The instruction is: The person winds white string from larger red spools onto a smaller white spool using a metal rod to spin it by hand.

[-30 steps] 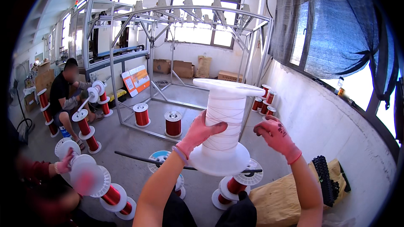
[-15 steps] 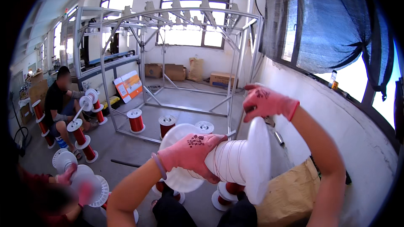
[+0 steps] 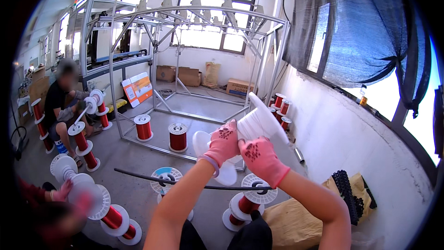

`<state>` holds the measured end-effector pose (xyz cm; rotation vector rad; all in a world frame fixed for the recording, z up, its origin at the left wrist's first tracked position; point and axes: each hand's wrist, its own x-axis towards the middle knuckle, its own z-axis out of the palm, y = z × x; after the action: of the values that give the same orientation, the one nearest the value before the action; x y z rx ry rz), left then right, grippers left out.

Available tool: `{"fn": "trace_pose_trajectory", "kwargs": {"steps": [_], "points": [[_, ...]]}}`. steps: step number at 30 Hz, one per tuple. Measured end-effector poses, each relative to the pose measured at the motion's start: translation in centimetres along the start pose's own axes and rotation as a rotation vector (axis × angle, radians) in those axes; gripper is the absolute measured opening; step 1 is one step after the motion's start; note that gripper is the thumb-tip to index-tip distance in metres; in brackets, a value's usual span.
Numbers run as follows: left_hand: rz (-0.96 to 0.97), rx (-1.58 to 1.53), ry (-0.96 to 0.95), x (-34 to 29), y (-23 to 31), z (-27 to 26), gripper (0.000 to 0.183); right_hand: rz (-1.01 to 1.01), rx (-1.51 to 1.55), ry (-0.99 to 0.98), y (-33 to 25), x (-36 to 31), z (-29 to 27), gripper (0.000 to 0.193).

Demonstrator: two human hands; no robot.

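- Red-wound spools (image 3: 143, 127) stand on the floor (image 3: 138, 157) at left, none in a container.
- Left hand (image 3: 223, 142), pink-gloved, clamps the white spool (image 3: 252, 125) from the left.
- Right hand (image 3: 261, 157), pink-gloved, is closed against the same spool, which is tilted in mid-air at chest height.
- Cardboard boxes (image 3: 178, 74) sit by the far wall, contents hidden.
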<state>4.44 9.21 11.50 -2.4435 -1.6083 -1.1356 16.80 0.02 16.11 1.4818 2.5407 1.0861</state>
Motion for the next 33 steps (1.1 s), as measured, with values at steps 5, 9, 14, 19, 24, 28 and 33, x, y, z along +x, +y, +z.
{"fn": "trace_pose_trajectory", "kwargs": {"steps": [5, 9, 14, 19, 24, 28, 33], "points": [[-0.125, -0.248, 0.016, -0.8, 2.1, -3.3, 0.089, 0.068, -0.009, 0.184, 2.3, -2.9, 1.6, 0.030], [-0.202, -0.239, 0.003, -0.7, 1.0, -2.6, 0.096, -0.080, -0.123, 0.318, 3.1, -3.4, -0.6, 0.017], [-0.243, -0.184, -0.069, 0.4, 0.8, -1.6, 0.092, -0.275, -0.278, -0.020, 0.8, -0.5, -4.2, 0.007], [-0.223, 0.016, -0.108, 2.5, -3.2, 1.3, 0.087, -0.292, -0.487, -0.107, -1.3, 2.1, -7.1, 0.009], [-0.300, -0.089, -0.140, 0.6, -1.9, -1.4, 0.092, -0.285, -0.407, -0.124, -0.1, 0.1, -6.5, 0.012], [-0.450, -0.399, -0.078, -0.6, -5.5, -2.5, 0.089, -0.246, -0.087, -0.069, 2.6, -0.7, -2.8, 0.014], [-0.280, -1.049, -0.085, -2.5, -9.8, -2.7, 0.074, 0.051, 0.596, -0.077, 7.5, -1.9, 1.3, 0.020]]}}
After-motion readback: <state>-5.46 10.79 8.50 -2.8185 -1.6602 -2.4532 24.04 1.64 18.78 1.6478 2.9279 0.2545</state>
